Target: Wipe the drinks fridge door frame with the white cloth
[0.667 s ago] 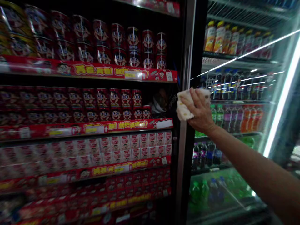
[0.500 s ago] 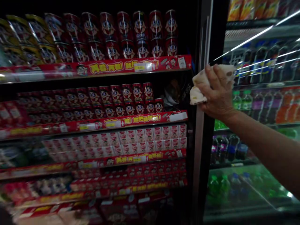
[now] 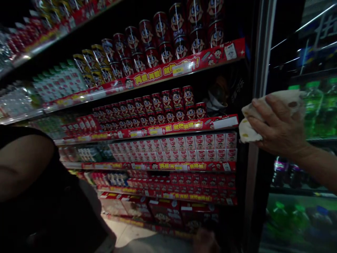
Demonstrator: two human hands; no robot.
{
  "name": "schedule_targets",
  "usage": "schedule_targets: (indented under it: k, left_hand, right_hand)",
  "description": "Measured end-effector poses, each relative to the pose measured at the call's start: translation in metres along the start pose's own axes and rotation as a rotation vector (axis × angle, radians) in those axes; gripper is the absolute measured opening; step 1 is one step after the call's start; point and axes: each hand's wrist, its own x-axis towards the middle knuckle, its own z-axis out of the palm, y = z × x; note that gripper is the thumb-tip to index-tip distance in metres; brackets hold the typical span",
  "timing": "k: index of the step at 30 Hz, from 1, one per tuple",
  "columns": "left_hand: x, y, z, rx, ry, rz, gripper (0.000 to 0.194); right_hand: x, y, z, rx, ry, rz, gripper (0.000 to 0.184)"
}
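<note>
My right hand (image 3: 280, 130) is closed around a crumpled white cloth (image 3: 246, 133) and presses it against the glass door (image 3: 319, 116) of a drinks cooler, right beside its metal door frame (image 3: 260, 52). The cloth shows a few yellow and brown spots. My left upper arm (image 3: 23, 165), in a black sleeve, fills the lower left. A dim, blurred shape at the bottom middle may be my left hand (image 3: 205, 241); its fingers cannot be made out.
Left of the cooler stand dark store shelves with red cartoon-face cans (image 3: 181, 31), white and red small cartons (image 3: 184, 144) and red boxes (image 3: 168, 211) near the floor. Green and dark bottles (image 3: 313, 109) stand behind the glass. A pale floor strip (image 3: 126, 233) shows below.
The view has swung left and down, so the shelves tilt and my left arm has come into sight. My right hand with the cloth stays on the cooler door, lower on the glass.
</note>
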Motion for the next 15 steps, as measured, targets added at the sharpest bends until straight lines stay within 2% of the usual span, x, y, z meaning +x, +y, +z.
schedule_targets:
  k: [4, 6, 7, 10, 12, 15]
  left_hand:
    - [0.055, 0.106, -0.025, -0.204, 0.157, 0.279, 0.04]
    - [0.063, 0.15, -0.018, -0.288, 0.174, 0.435, 0.045]
    - [0.06, 0.165, -0.007, -0.317, 0.131, 0.524, 0.05]
    - [0.028, 0.187, 0.052, -0.267, -0.147, 0.715, 0.059]
    - [-0.002, 0.192, 0.103, -0.141, -0.342, 0.804, 0.053]
    - [-0.038, 0.206, 0.18, -0.003, -0.564, 0.979, 0.045]
  right_hand:
    - [-0.035, -0.021, 0.004, 0.012, -0.024, -0.031, 0.047]
    - [-0.048, -0.031, 0.004, 0.031, -0.039, -0.01, 0.049]
    - [-0.054, -0.035, 0.004, 0.043, -0.049, 0.0, 0.049]
    - [-0.07, -0.047, 0.004, 0.056, -0.073, 0.005, 0.05]
    - [-0.08, -0.054, 0.004, 0.057, -0.076, 0.0, 0.049]
    - [-0.095, -0.061, 0.005, 0.065, -0.081, 0.008, 0.049]
